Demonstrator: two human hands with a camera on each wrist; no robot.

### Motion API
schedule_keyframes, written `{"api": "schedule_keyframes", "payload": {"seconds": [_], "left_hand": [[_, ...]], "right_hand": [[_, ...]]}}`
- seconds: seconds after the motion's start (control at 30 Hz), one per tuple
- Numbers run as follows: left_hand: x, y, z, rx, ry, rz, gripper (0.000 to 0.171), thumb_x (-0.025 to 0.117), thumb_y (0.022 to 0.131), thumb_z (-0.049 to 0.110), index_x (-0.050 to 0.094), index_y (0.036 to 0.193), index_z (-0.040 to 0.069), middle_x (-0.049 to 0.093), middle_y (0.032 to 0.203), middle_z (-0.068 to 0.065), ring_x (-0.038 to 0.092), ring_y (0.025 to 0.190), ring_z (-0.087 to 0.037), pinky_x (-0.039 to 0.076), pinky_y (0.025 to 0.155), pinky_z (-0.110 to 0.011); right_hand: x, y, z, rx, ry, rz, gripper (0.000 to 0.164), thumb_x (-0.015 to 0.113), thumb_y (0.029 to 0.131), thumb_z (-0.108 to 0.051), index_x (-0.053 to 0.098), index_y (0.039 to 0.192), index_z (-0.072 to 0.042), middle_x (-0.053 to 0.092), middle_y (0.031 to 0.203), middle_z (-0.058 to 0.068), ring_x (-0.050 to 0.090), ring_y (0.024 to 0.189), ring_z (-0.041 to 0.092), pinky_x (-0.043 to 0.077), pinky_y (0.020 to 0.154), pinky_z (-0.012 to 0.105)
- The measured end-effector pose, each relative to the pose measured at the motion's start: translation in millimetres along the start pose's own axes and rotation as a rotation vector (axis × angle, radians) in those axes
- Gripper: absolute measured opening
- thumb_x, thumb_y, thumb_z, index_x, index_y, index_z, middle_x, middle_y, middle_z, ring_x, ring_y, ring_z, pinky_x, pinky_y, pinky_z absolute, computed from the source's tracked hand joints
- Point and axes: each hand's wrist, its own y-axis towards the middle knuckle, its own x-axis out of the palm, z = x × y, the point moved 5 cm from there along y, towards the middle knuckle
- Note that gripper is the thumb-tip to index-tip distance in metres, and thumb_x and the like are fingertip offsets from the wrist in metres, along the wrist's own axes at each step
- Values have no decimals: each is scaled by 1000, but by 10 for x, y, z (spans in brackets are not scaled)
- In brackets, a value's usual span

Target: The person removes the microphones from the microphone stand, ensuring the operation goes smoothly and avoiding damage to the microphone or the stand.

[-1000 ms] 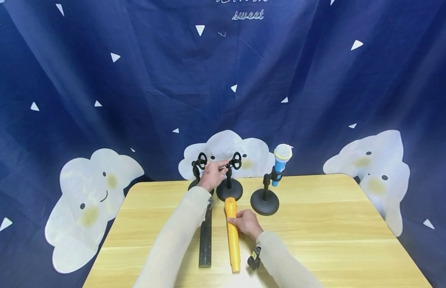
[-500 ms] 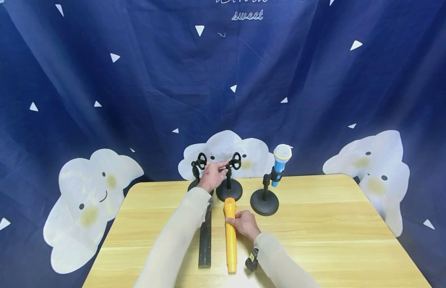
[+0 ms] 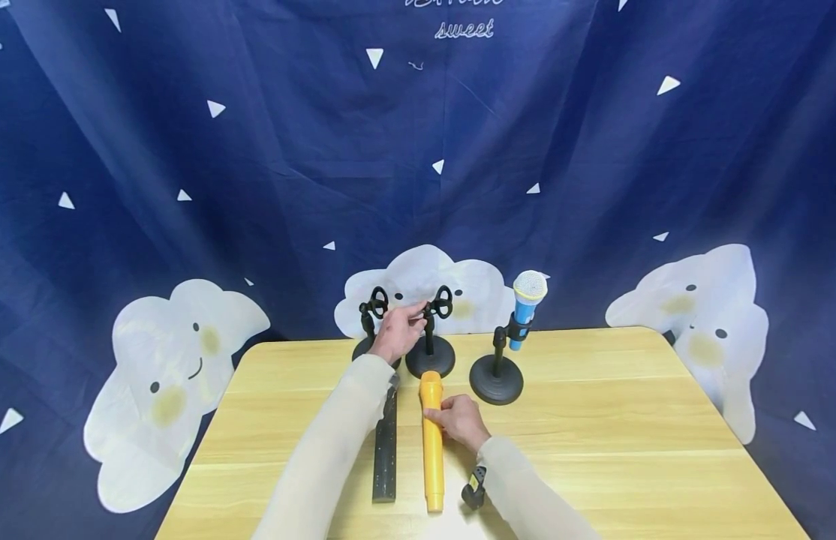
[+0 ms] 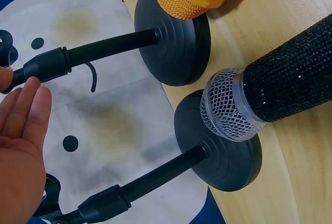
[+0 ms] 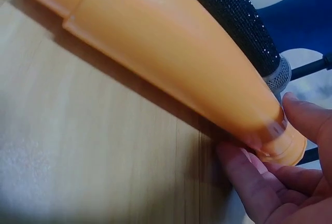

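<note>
My left hand (image 3: 399, 332) reaches to the middle microphone stand (image 3: 430, 361), thumb and fingertips pinching its upper joint just below the ring-shaped clip (image 3: 443, 302). In the left wrist view that hand (image 4: 23, 136) shows at the left edge, by the stand's neck. An orange microphone (image 3: 433, 457) lies on the table, its head toward the middle stand. My right hand (image 3: 464, 420) pinches it near the head; the right wrist view shows thumb and fingers on either side of the orange microphone (image 5: 171, 53). A glittery black microphone (image 3: 385, 465) lies left of it, partly behind my left sleeve.
A left stand (image 3: 367, 326) with a ring clip is partly hidden behind my left hand. To the right, another stand (image 3: 496, 381) holds a blue microphone (image 3: 524, 309) upright and slightly tilted. A dark blue cloud-print curtain (image 3: 418, 165) hangs behind the wooden table (image 3: 634, 450).
The tail of the orange microphone has swung slightly left, so it lies straighter, with my right hand shifting along. My left hand has stayed at the middle stand.
</note>
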Motion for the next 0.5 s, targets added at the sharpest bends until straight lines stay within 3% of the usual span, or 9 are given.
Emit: {"api": "schedule_keyframes", "payload": {"seconds": [0.23, 0.37, 0.43, 0.5], "left_hand": [[22, -13, -22, -16, -75, -16, 52, 65, 97, 6, 48, 146, 3, 62, 133, -14, 63, 119, -24, 50, 100, -34], [27, -18, -50, -20, -75, 0, 54, 67, 96, 9, 48, 146, 1, 64, 131, -13, 64, 117, -21, 47, 103, -34], [29, -27, -69, -22, -71, 4, 52, 69, 94, 10, 52, 143, 1, 66, 128, -13, 66, 113, -22, 49, 101, -35], [37, -38, -90, -22, -71, 7, 46, 70, 93, 10, 59, 136, 0, 70, 121, -13, 68, 109, -23, 52, 97, -34]], "right_hand": [[-50, 8, 0, 3, -3, 3, 23, 81, 85, -18, 67, 80, 0, 63, 70, 4, 65, 61, 15, 58, 53, 29], [-117, 32, -6, -14, -67, 7, 27, 81, 85, -23, 65, 74, -5, 63, 66, 4, 60, 57, 13, 49, 49, 24], [-158, 39, -20, -33, -102, 12, 27, 81, 85, -25, 68, 78, -3, 65, 67, 5, 59, 57, 13, 44, 50, 23], [-195, 42, -33, -51, -119, 17, 31, 81, 85, -27, 72, 91, 2, 69, 73, 7, 62, 61, 14, 48, 55, 26]]}}
